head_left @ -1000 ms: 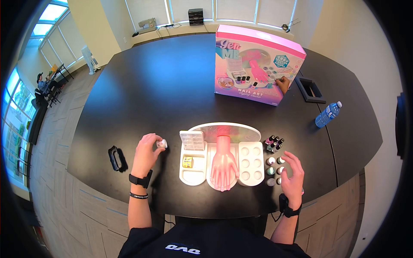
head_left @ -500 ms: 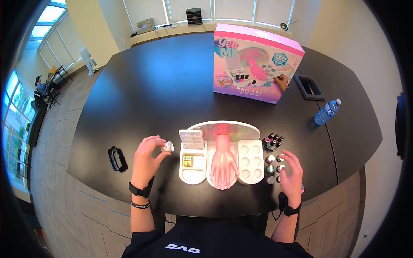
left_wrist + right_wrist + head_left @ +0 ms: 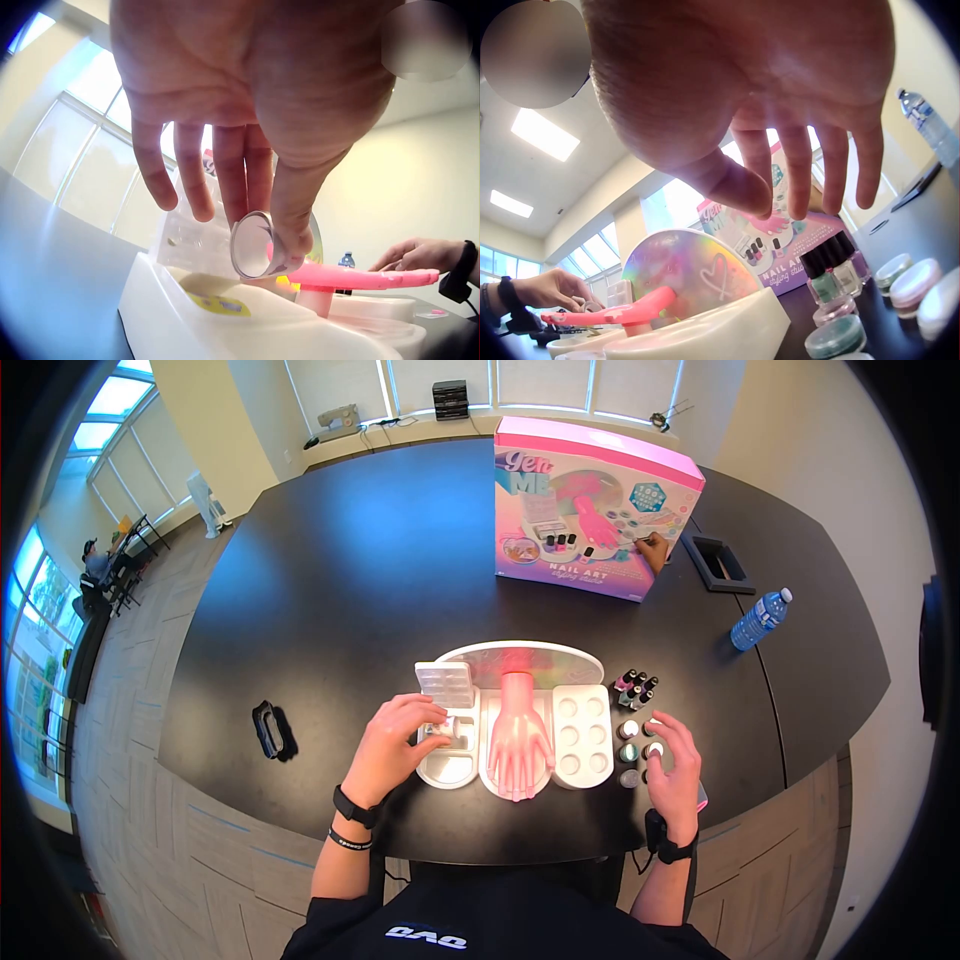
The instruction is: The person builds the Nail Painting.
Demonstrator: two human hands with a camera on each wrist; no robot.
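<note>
My left hand (image 3: 388,748) pinches a small white roll (image 3: 282,259) with a hollow core between thumb and fingers, over the left part of a white nail-art station (image 3: 449,771). In the left wrist view, a yellow sticker-like roll (image 3: 221,304) lies in a compartment below. A pink model hand (image 3: 518,728) rests palm down in the station's middle, before a shiny curved backboard (image 3: 570,668). My right hand (image 3: 677,772) hovers with loosely bent fingers and nothing in them, above small lidded pots (image 3: 835,336). Nail polish bottles (image 3: 821,277) with black caps stand just beyond.
A pink and purple nail-art box (image 3: 600,510) stands behind the station. Right of it are a water bottle (image 3: 761,620) and a black-framed table recess (image 3: 719,566). A black strap-like object (image 3: 268,729) lies at left. Far left, a person (image 3: 97,562) sits.
My left hand has carried the white roll rightward from beside the station to over its left compartments, now covering the yellow roll in the head view. My right hand has barely moved.
</note>
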